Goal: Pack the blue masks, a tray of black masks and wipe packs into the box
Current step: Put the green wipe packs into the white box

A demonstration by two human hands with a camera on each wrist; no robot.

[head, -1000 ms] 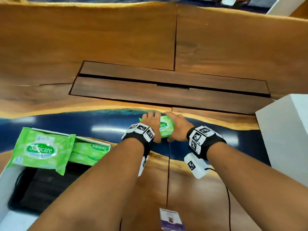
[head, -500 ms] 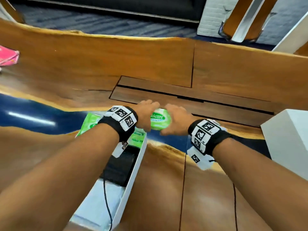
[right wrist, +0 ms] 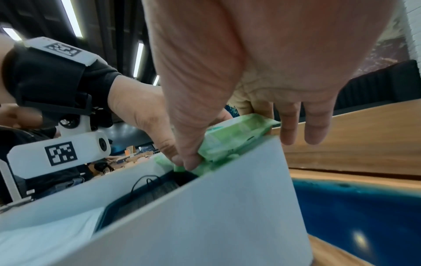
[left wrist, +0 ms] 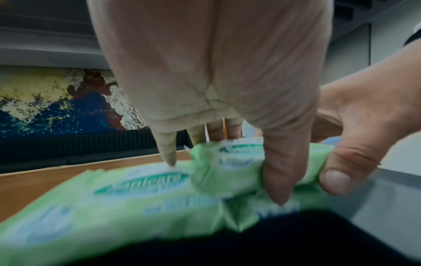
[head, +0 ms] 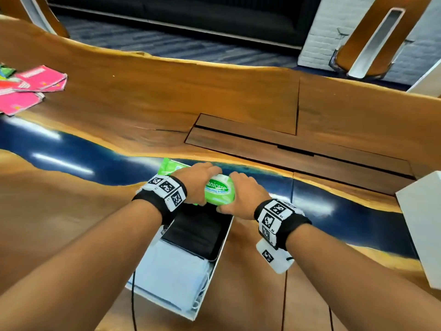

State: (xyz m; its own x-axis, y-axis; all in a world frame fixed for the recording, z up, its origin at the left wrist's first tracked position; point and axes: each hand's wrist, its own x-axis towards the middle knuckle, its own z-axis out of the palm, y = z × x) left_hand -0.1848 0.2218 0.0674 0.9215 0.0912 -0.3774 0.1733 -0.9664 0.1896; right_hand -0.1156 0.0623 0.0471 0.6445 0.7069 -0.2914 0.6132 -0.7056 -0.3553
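The task looks close to its end. In the white box [head: 216, 263] the blue masks [head: 167, 280] already lie at the 6 o'clock end, and the tray of black masks [head: 198, 232] sits just beyond them, toward 12 o'clock. At least one green wipe pack [head: 170, 166] is already at the far end of the box, partly hidden under the left hand [head: 195, 181]. What seems left is to set down the wipe pack in hand [head: 218, 191] and perhaps to close the box; whether more packs wait elsewhere, the pictures do not show.

Both hands hold this pack over the 12 o'clock end of the box, above the tray's far edge. The left hand pinches its left end between thumb and fingers, and the right hand [head: 243, 195] pinches the right end with the thumb below, while its outer fingers hang straight over the box wall.

The pack is a soft, bright green pouch with a white and green oval label; its film wrinkles where the fingers squeeze it.
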